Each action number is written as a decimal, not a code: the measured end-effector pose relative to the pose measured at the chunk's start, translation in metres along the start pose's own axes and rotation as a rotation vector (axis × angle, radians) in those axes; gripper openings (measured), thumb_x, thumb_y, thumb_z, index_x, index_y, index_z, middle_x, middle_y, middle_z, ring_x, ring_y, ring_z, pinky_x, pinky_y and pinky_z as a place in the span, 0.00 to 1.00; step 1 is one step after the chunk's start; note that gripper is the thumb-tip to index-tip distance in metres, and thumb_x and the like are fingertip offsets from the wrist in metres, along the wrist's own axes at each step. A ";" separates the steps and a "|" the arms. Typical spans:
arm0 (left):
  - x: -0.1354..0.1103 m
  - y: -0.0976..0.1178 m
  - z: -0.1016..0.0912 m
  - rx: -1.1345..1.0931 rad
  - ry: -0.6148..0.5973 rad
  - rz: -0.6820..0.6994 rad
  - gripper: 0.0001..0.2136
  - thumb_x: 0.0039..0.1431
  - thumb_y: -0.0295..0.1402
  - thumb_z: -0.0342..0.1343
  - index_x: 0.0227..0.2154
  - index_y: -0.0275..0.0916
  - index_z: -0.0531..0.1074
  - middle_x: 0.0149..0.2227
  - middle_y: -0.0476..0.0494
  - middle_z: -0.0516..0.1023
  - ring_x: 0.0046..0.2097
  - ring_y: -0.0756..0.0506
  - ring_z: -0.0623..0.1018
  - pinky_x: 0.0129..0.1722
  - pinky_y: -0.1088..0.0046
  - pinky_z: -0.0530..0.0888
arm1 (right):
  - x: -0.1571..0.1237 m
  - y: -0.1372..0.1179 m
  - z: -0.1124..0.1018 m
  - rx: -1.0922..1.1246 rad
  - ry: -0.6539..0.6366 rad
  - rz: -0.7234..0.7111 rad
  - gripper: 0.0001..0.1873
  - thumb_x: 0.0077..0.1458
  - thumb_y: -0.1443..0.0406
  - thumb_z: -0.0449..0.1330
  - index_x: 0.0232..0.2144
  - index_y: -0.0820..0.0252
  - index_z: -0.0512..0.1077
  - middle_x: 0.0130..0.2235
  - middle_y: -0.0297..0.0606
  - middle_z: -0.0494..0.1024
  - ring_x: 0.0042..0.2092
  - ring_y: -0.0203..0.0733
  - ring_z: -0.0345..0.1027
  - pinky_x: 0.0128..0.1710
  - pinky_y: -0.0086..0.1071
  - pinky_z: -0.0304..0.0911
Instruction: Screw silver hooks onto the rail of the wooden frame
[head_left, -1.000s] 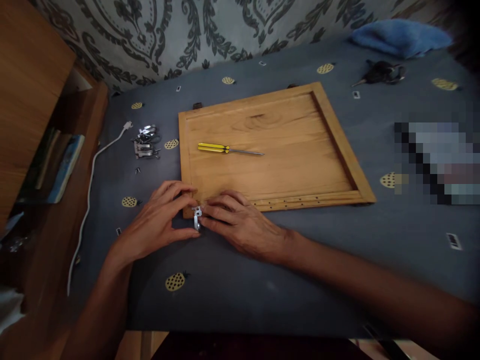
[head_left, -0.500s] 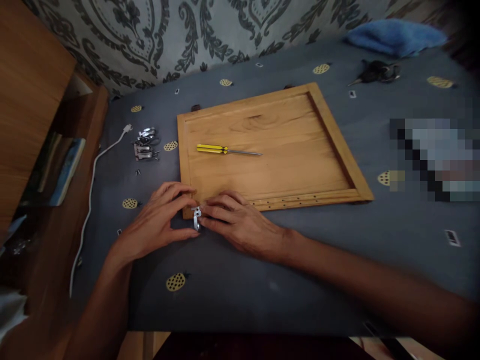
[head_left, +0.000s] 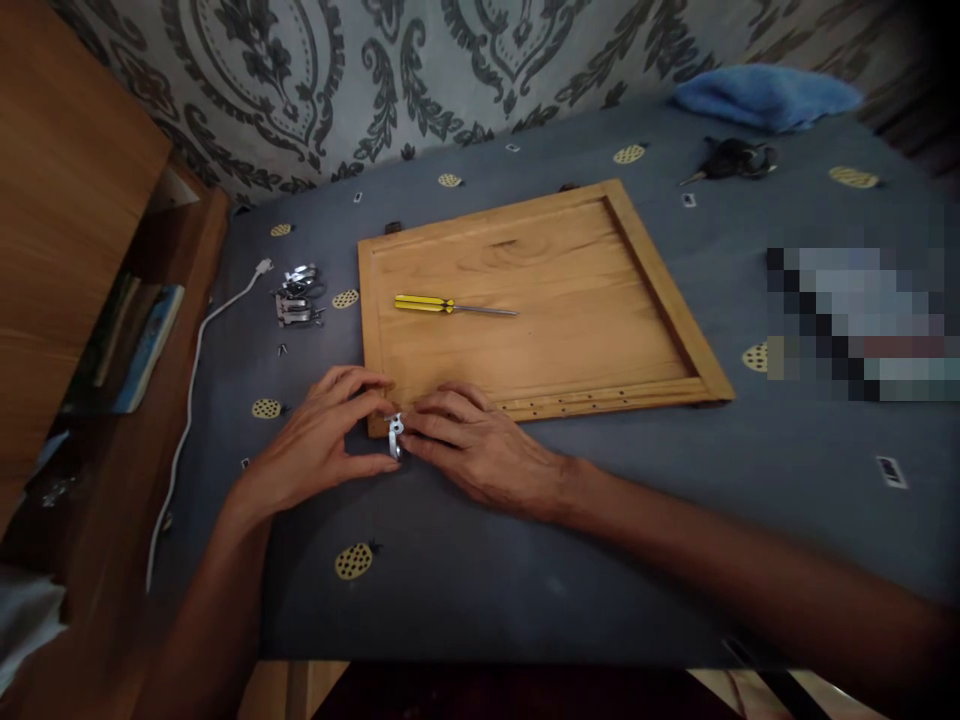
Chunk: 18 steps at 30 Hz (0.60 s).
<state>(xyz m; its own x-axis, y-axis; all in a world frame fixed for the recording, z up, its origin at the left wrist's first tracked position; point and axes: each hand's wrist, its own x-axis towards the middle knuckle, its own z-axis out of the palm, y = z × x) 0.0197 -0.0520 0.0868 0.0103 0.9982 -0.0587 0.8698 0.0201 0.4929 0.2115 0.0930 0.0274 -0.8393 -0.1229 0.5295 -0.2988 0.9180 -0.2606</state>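
A small silver metal hinge (head_left: pixel 396 434) sits at the near left corner of a framed wooden panel (head_left: pixel 480 352), partly overhanging its edge. My left hand (head_left: pixel 326 435) curls around it from the left, thumb at its lower end and fingertips at its upper end. From the right, my right hand (head_left: pixel 469 440) has its thumb and fingers closed against the hinge, with the other fingers over the panel's near rail. My fingertips partly hide where hinge and wood meet. On the panel lies a screwdriver (head_left: pixel 454 305) with a yellow handle, its shaft pointing right.
Left of the panel, several metal hinges (head_left: pixel 298 300) lie piled beside small screws (head_left: pixel 282 350). A white cable (head_left: pixel 196 400) runs along the wooden shelf unit (head_left: pixel 187 270). A dark tool-like object (head_left: pixel 731 160) and a blue cloth (head_left: pixel 769 97) lie at the back right.
The camera view has shifted slightly. Both hands stay at the hinge in nearly the same pose; the screwdriver and panel keep their places.
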 end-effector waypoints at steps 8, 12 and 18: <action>0.000 -0.001 -0.001 0.006 -0.004 0.001 0.16 0.59 0.41 0.66 0.46 0.43 0.72 0.59 0.41 0.69 0.61 0.36 0.66 0.59 0.51 0.69 | 0.000 0.000 0.001 -0.033 -0.002 -0.020 0.15 0.69 0.70 0.50 0.48 0.64 0.75 0.46 0.37 0.81 0.50 0.45 0.66 0.58 0.43 0.57; 0.001 0.000 -0.001 0.012 -0.001 0.010 0.16 0.59 0.41 0.65 0.46 0.42 0.72 0.58 0.40 0.70 0.60 0.36 0.67 0.59 0.52 0.69 | 0.000 0.000 0.002 -0.043 -0.017 -0.018 0.15 0.69 0.69 0.50 0.49 0.63 0.75 0.47 0.40 0.81 0.51 0.46 0.66 0.58 0.44 0.58; 0.000 -0.001 0.000 0.030 0.003 0.024 0.16 0.59 0.42 0.65 0.46 0.43 0.72 0.58 0.41 0.69 0.61 0.37 0.67 0.59 0.53 0.69 | -0.002 0.001 0.002 -0.012 -0.031 -0.012 0.15 0.69 0.70 0.50 0.50 0.63 0.75 0.49 0.40 0.80 0.53 0.46 0.65 0.59 0.44 0.57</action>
<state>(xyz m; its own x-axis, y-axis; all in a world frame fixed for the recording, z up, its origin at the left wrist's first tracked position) 0.0186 -0.0522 0.0862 0.0296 0.9986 -0.0449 0.8838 -0.0052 0.4679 0.2117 0.0932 0.0242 -0.8493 -0.1456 0.5075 -0.3037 0.9210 -0.2440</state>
